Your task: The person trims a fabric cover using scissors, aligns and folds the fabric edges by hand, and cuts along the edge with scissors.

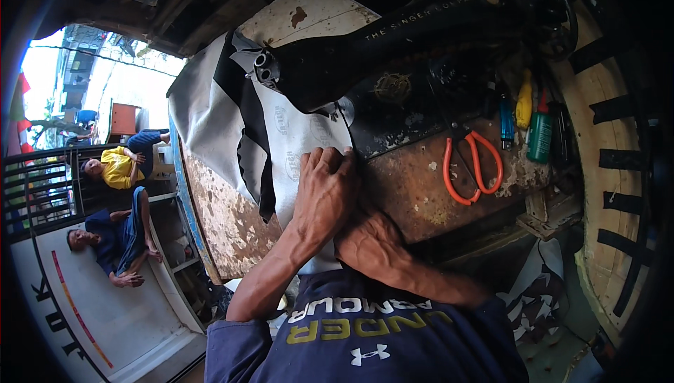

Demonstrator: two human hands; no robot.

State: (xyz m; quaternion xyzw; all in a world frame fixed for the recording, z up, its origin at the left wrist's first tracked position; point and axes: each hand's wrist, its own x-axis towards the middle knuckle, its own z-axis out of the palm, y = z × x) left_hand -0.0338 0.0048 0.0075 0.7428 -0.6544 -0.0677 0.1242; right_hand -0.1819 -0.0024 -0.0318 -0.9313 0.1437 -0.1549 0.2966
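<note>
Flaking brown table (225, 225), black sewing machine (393, 42) just beyond the grip.
Beneath the left hand (326, 190), fingers bent, lies a pale printed sheet (284, 148), long axis running from the machine's head toward the dark shirt (400, 344); the right hand (359, 239) sits just behind (whether either pinches, I can't tell).

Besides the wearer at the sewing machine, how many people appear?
2: a person in yellow at the picture's left, and a person in dark blue just below. Others may be hidden.
</note>
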